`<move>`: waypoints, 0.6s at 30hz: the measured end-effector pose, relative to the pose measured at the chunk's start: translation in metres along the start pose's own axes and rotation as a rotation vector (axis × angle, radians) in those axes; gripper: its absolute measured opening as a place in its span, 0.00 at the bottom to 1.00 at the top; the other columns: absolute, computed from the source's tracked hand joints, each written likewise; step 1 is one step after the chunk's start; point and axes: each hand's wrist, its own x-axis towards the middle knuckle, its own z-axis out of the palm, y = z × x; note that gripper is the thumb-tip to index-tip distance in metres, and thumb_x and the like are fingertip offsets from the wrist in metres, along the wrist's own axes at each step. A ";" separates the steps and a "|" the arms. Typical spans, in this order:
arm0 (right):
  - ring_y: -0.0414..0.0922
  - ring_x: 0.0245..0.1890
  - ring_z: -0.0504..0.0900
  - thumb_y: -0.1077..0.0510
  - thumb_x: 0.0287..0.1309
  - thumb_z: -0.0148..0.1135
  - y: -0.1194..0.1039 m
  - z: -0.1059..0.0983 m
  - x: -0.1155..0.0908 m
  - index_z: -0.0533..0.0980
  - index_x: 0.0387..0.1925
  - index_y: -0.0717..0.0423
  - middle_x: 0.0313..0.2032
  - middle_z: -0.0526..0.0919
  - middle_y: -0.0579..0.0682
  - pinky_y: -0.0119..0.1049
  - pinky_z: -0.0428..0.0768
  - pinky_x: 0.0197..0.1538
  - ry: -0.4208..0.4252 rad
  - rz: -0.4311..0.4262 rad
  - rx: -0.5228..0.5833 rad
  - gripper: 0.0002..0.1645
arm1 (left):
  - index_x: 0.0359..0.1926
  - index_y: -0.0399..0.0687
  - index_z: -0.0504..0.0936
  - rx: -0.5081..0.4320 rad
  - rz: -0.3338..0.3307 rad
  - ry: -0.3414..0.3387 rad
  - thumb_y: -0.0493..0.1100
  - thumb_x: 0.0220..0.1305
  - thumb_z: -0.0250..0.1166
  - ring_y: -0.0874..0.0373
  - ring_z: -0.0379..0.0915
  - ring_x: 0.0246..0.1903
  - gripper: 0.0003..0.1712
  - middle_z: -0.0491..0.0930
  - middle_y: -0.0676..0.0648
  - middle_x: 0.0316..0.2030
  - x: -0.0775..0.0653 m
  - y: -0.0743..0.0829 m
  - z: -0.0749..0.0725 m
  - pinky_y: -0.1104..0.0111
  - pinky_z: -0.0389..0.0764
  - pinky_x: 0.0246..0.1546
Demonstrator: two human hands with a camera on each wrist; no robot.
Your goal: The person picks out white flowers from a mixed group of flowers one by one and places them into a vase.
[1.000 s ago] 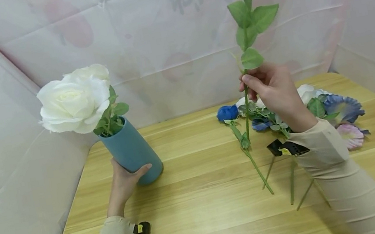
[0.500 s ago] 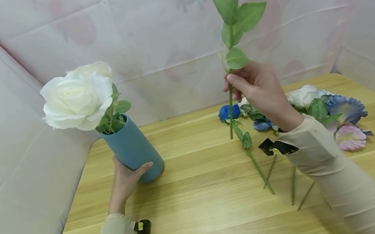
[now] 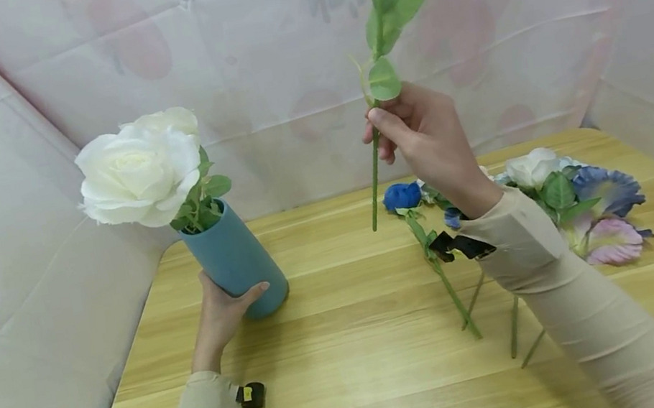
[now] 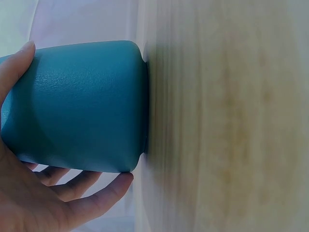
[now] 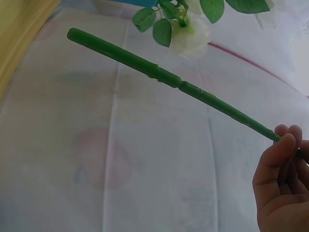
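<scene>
A tall blue vase [image 3: 234, 260] stands on the table at the left, with large white roses [image 3: 134, 172] and green leaves at its mouth. Low on its side, my left hand [image 3: 220, 317] grips it; the left wrist view has the thumb on one side of the vase [image 4: 87, 106] and fingers on the other. My right hand [image 3: 423, 136] pinches the green stem of a rose [image 3: 376, 173] between thumb and fingers, held upright above the table. Its leaves rise over the hand, and its bloom is beyond the top edge. The right wrist view shows the bare stem end [image 5: 120, 55] pointing away from the fingers.
Several artificial flowers lie at the right of the wooden table [image 3: 357, 374]: a blue bloom [image 3: 402, 196], a white rose [image 3: 532, 168], a blue-purple flower [image 3: 610, 189] and a pink one [image 3: 612, 241]. Their stems point toward the front. A pale cloth backdrop [image 3: 279, 81] stands behind.
My right hand has moved left and up with the rose, so its white bloom has left the top of the head view. My left hand keeps its grip on the vase.
</scene>
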 end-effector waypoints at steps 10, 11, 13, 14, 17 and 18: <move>0.47 0.20 0.77 0.68 0.71 0.58 -0.001 0.012 0.010 0.79 0.37 0.63 0.26 0.84 0.52 0.34 0.79 0.28 -0.002 -0.015 0.036 0.06 | 0.77 0.41 0.27 0.002 -0.009 -0.003 0.47 0.65 0.73 0.33 0.43 0.75 0.65 0.43 0.30 0.76 0.000 0.000 -0.001 0.40 0.53 0.71; 0.46 0.20 0.77 0.67 0.72 0.58 -0.001 0.014 0.012 0.79 0.37 0.63 0.26 0.84 0.52 0.33 0.79 0.28 -0.004 -0.014 0.035 0.06 | 0.77 0.41 0.27 0.001 -0.009 -0.003 0.47 0.65 0.73 0.33 0.43 0.75 0.65 0.43 0.30 0.76 0.000 0.000 0.000 0.40 0.53 0.71; 0.46 0.20 0.77 0.67 0.72 0.57 -0.003 0.016 0.014 0.79 0.37 0.63 0.26 0.83 0.52 0.33 0.79 0.28 -0.007 -0.020 0.030 0.06 | 0.77 0.41 0.28 -0.001 -0.010 -0.001 0.47 0.64 0.73 0.34 0.43 0.75 0.65 0.43 0.30 0.76 -0.001 0.000 0.000 0.40 0.53 0.71; 0.45 0.20 0.77 0.67 0.72 0.57 -0.004 0.018 0.016 0.79 0.36 0.63 0.26 0.83 0.52 0.33 0.79 0.28 -0.008 -0.022 0.028 0.06 | 0.77 0.41 0.28 0.000 -0.009 0.000 0.47 0.64 0.73 0.34 0.44 0.75 0.65 0.43 0.30 0.76 -0.001 0.000 0.000 0.40 0.53 0.71; 0.45 0.20 0.77 0.67 0.72 0.57 -0.007 0.021 0.020 0.78 0.36 0.63 0.26 0.84 0.53 0.33 0.79 0.28 -0.008 -0.024 0.031 0.06 | 0.77 0.40 0.28 0.001 -0.006 0.005 0.47 0.64 0.73 0.34 0.44 0.75 0.65 0.43 0.30 0.75 0.000 0.000 0.000 0.40 0.54 0.71; 0.46 0.20 0.77 0.67 0.72 0.57 -0.009 0.022 0.021 0.78 0.36 0.63 0.26 0.84 0.53 0.33 0.79 0.28 -0.008 -0.026 0.036 0.06 | 0.77 0.40 0.28 0.002 -0.004 0.006 0.47 0.64 0.74 0.34 0.44 0.74 0.65 0.44 0.30 0.75 0.000 0.000 0.000 0.40 0.54 0.71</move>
